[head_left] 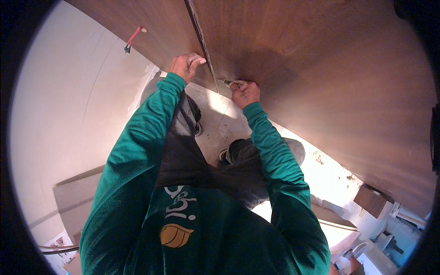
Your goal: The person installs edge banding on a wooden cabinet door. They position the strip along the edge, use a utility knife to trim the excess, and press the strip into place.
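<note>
My left hand (188, 66) is closed, fingers curled and thumb out, at the lower part of a dark seam (200, 31) between two brown wood-grain panels (321, 59); whether anything is between the fingertips is hidden. My right hand (245, 94) grips a small metal-tipped tool (227, 83), its tip near the bottom of the seam on the right panel. The tool's exact kind is too small to tell. In the left panel, red wires (135, 35) with a black end come out of a small hole.
A pale wall (50, 101) runs along the left, with a leaning board (80, 201) low beside it. My legs (192, 146) are bent beneath my arms on a dusty, stained floor (220, 110). Bottom right are small boards (371, 199), pale containers and what looks like another person's arm (353, 263).
</note>
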Available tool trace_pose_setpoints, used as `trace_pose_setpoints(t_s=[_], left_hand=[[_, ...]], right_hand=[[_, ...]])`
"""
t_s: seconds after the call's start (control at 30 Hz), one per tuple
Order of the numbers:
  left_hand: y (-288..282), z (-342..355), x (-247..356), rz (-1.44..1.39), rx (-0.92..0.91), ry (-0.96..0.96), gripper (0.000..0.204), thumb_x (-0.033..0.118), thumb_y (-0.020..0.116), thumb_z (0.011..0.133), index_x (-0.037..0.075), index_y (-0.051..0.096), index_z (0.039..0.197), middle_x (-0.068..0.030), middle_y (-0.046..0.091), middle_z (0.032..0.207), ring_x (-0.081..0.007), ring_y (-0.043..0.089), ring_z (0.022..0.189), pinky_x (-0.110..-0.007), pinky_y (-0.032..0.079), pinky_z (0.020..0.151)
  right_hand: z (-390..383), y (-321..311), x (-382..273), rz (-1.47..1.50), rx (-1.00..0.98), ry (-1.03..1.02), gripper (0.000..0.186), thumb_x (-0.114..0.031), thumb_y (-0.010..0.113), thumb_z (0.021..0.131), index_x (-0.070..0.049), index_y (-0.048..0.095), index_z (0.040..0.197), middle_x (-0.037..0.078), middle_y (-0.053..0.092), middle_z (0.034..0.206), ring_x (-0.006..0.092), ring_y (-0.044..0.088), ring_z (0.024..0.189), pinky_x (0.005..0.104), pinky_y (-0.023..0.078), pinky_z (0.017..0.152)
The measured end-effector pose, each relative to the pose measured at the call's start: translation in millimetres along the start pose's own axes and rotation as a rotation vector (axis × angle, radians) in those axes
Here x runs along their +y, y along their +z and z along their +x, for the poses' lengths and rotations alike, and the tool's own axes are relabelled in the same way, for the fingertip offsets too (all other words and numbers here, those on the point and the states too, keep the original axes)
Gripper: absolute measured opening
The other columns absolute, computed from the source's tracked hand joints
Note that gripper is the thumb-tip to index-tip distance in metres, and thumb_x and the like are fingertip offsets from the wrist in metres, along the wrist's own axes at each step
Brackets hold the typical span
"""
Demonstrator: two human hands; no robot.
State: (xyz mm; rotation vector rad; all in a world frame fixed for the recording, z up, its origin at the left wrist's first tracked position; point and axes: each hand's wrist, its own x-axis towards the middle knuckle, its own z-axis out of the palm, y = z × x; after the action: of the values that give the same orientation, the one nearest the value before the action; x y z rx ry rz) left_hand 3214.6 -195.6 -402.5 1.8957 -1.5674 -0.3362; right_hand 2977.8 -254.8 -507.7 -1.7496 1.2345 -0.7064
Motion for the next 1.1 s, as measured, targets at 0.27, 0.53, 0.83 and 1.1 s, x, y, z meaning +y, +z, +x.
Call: trace_pose_setpoints(t_s=[0.27,0.53,0.83,1.1], left_hand=[[-1,1,5,0.107,0.024,-0.019,0.026,0.033,0.067,0.096,0.007,0.073,0.097,-0.0191,0.068,0.088,-0.0405,0.067,0.082,-0.041,0.053,0.073],[6,-3,-1,0.121,0.107,0.058,0.026,0.034,0.067,0.095,0.009,0.073,0.096,-0.0179,0.069,0.091,-0.0431,0.065,0.085,-0.044,0.053,0.072],[8,-1,-2,0.080,0.088,0.054,0.021,0.029,0.065,0.095,0.008,0.069,0.093,-0.0194,0.067,0.088,-0.0427,0.065,0.087,-0.048,0.051,0.073],[13,2,-12,0.139,0.116,0.084,0.024,0.031,0.066,0.094,0.007,0.067,0.092,-0.0210,0.067,0.088,-0.0446,0.063,0.086,-0.050,0.049,0.071]], right_hand=[[0,-27,-42,0.047,-0.043,0.042,0.031,-0.033,0.071,0.080,-0.005,0.078,0.093,0.022,0.070,0.081,0.0394,0.071,0.082,0.0409,0.058,0.078],[-8,-57,-90,0.053,-0.105,0.029,0.027,-0.030,0.071,0.081,-0.006,0.078,0.091,0.021,0.070,0.080,0.0371,0.072,0.080,0.0396,0.058,0.077],[-8,-68,-110,0.117,-0.042,-0.039,0.025,-0.027,0.069,0.082,-0.005,0.078,0.088,0.022,0.070,0.082,0.0371,0.072,0.080,0.0385,0.057,0.077],[-11,-90,-146,0.146,-0.041,-0.093,0.025,-0.025,0.069,0.082,-0.003,0.077,0.088,0.023,0.069,0.078,0.0372,0.071,0.075,0.0392,0.057,0.073]])
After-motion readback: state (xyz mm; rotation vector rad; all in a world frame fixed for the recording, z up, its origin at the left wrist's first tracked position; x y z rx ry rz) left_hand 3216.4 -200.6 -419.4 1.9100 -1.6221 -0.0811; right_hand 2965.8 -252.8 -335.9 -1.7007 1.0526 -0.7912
